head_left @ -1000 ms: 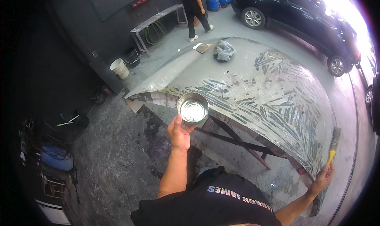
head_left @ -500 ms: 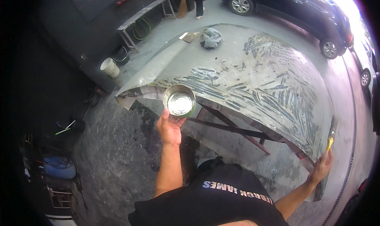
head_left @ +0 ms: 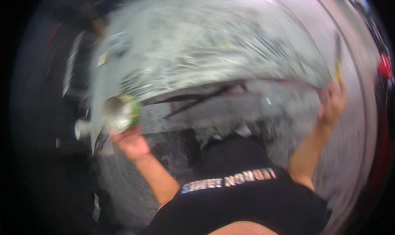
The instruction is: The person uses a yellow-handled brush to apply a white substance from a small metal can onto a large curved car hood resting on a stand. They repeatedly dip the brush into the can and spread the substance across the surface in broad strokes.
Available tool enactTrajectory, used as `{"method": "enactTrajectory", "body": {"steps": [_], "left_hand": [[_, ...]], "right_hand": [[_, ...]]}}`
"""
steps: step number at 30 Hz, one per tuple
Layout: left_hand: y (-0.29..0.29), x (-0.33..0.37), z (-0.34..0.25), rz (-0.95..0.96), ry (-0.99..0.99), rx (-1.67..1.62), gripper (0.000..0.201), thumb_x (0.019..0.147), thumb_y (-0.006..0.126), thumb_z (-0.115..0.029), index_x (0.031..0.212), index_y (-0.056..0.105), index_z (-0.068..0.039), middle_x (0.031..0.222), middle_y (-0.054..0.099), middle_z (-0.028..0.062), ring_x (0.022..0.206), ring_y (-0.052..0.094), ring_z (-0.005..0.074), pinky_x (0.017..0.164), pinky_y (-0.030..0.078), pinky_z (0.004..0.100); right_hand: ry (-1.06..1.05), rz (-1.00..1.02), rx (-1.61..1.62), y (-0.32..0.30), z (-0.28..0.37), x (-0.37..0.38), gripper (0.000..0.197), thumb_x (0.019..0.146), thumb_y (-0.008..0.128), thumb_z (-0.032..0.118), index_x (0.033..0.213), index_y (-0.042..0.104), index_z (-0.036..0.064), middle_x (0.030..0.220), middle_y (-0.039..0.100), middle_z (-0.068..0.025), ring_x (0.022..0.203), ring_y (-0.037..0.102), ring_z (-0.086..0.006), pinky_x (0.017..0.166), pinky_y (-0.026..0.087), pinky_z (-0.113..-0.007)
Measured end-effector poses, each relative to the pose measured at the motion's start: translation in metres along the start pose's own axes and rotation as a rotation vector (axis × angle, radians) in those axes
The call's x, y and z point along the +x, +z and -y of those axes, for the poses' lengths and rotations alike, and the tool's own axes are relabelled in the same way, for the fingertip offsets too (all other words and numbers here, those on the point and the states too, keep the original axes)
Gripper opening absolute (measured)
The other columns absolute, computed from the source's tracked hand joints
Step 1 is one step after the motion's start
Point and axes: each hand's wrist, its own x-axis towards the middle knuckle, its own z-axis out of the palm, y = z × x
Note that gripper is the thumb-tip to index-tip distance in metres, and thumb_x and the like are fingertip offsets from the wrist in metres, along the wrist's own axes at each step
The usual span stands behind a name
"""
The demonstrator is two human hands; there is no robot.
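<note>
Both arms had spread farther apart in the view, and the round metal tin (head_left: pixel 123 112) had swung left and tipped, baring more of its green outer wall beside the silvery interior. Left hand (head_left: pixel 132 144) supported it from below, fingers part-curled against the curved side; blur hid how firmly they pressed. The right hand (head_left: pixel 333 103) had its fingers folded round the yellow handle of a flat brush (head_left: pixel 338 64), whose grey head pointed away from the person, just beyond the right end of the panel (head_left: pixel 205 33). That panel was broad and gently domed, its dull grey skin streaked with dark and pale strokes, above a dark red support (head_left: pixel 197 100) of crossed bars. A blurred, soft-looking grey cloth (head_left: pixel 119 44) lay on its far left, near a flat, pale rectangular piece (head_left: pixel 102 59).
</note>
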Motion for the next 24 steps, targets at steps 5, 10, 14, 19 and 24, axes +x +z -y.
{"method": "enactTrajectory", "body": {"steps": [5,10,14,19,24], "left_hand": [[0.027,-0.005,-0.005,-0.102,-0.068,0.151,0.078,0.095,0.066,-0.05,0.149,0.042,0.0,0.143,0.053,0.0199,0.133,0.052,0.0328,0.114,0.043,0.0492],[0.074,0.011,0.004,0.083,-0.083,0.253,0.077,0.095,0.066,-0.05,0.146,0.043,0.004,0.14,0.053,0.0214,0.132,0.051,0.0341,0.116,0.041,0.0492],[0.115,-0.017,-0.009,0.139,-0.042,0.228,0.075,0.095,0.066,-0.047,0.145,0.044,0.005,0.142,0.052,0.0218,0.135,0.049,0.0352,0.118,0.039,0.0482],[0.132,-0.013,-0.007,0.175,-0.015,0.178,0.074,0.093,0.069,-0.044,0.146,0.045,0.002,0.144,0.052,0.0165,0.136,0.048,0.0308,0.117,0.037,0.0463],[0.109,-0.011,-0.005,0.13,0.037,0.18,0.073,0.096,0.065,-0.048,0.147,0.044,-0.001,0.145,0.05,0.0164,0.13,0.054,0.0282,0.107,0.05,0.0456]], "right_hand": [[0.043,-0.153,0.021,-0.024,0.042,0.001,0.033,0.099,0.067,0.01,0.127,0.058,-0.0049,0.082,0.063,-0.0026,0.059,0.049,-0.0018,0.05,0.037,-0.017],[0.025,-0.232,-0.05,-0.095,0.058,-0.002,0.03,0.098,0.068,0.009,0.125,0.061,-0.0034,0.08,0.064,-0.0023,0.058,0.048,-0.0011,0.05,0.036,-0.016],[0.008,-0.281,-0.142,-0.153,0.072,-0.025,0.031,0.098,0.067,0.009,0.126,0.062,-0.0028,0.079,0.061,-0.0003,0.059,0.046,-0.0012,0.051,0.034,-0.017],[-0.011,-0.302,-0.274,-0.18,0.073,-0.026,0.032,0.099,0.066,0.01,0.129,0.061,-0.0009,0.077,0.056,0.0053,0.059,0.042,0.0012,0.05,0.03,-0.016],[0.062,-0.183,-0.448,-0.167,0.056,-0.011,0.033,0.102,0.063,0.013,0.133,0.06,0.0015,0.075,0.05,0.0086,0.058,0.037,0.0024,0.049,0.025,-0.016]]}}
